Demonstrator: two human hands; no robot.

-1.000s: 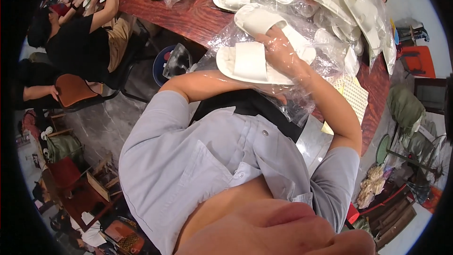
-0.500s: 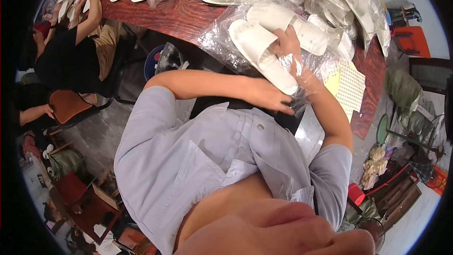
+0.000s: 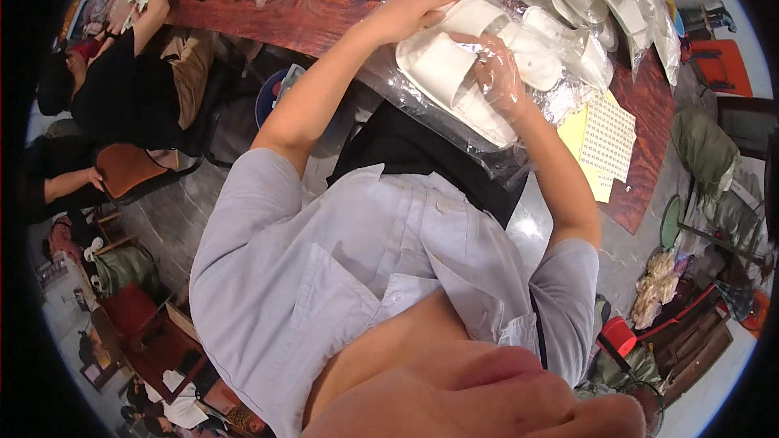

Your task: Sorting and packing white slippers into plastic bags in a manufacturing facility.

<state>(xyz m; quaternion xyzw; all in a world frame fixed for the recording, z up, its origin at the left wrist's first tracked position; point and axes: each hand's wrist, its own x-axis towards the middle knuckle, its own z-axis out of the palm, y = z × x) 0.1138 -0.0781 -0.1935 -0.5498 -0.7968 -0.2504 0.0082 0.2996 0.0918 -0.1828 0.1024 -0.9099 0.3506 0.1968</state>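
The right hand (image 3: 497,73), inside a clear bag (image 3: 454,126), is closing around a white slipper (image 3: 442,73) while the left hand (image 3: 406,12) is pressing flat just above; many bagged slippers (image 3: 584,40) are lying beyond.

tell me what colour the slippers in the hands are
White. The slippers sit in a clear plastic bag; the head view shows them plainly.

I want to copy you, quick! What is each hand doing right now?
Left hand: fingers flat on a white slipper, not gripping.
Right hand: inside a clear plastic bag, closed on that slipper.
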